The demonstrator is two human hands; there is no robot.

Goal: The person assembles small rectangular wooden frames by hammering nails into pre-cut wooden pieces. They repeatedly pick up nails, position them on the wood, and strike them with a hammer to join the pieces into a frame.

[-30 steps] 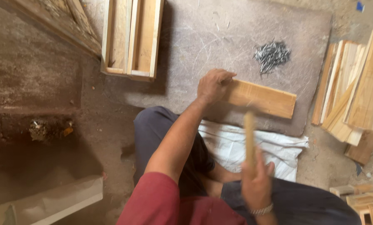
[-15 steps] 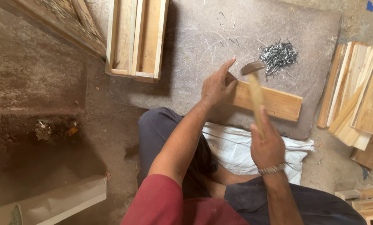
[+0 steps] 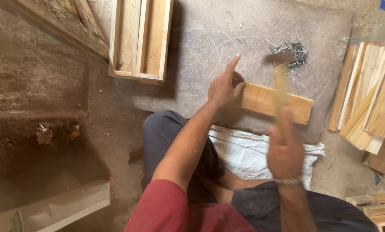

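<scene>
Nails (image 3: pixel 292 51) beyond plank (image 3: pixel 275 102) | hammer (image 3: pixel 280 81) raised | offcuts (image 3: pixel 373 99) right

At my lower left a pale paper sack (image 3: pixel 59 206) lies on the dirt floor, long and boxy, off-white to tan, with a small green and dark printed patch at its near end. Under my legs a white woven bag (image 3: pixel 252 150) is spread flat at the slab's edge, creased and plain. At the far upper right sits a small blue scrap (image 3: pixel 384 5), perhaps a label; I cannot tell.
</scene>
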